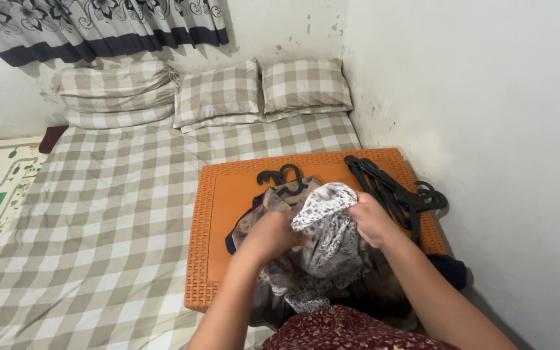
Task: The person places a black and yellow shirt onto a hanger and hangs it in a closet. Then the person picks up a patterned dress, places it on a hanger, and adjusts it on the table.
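At the bottom centre of the frame we see a dark red patterned cloth (341, 327) nearest the camera. Just above it, both hands are closed on a grey-and-white printed garment (328, 236): the left hand (272, 234) grips its lower left part, the right hand (372, 220) pinches its upper right edge. The garment sits bunched at the centre of the frame, over the orange tabletop (228, 194).

Under the garment lies a heap of brownish clothes (273, 201) with one black hanger (284, 175) hooked at its top. In our judgement, lifting the garment may drag this heap, or snag the hanger, because the fabrics overlap.

At right of centre, a stack of black hangers (393, 191) overhangs the tabletop edge near the wall (487, 129); a sweep of the right forearm may knock it off.

Beyond, the checked bed (111, 207) and pillows (218, 94) fill the upper left.
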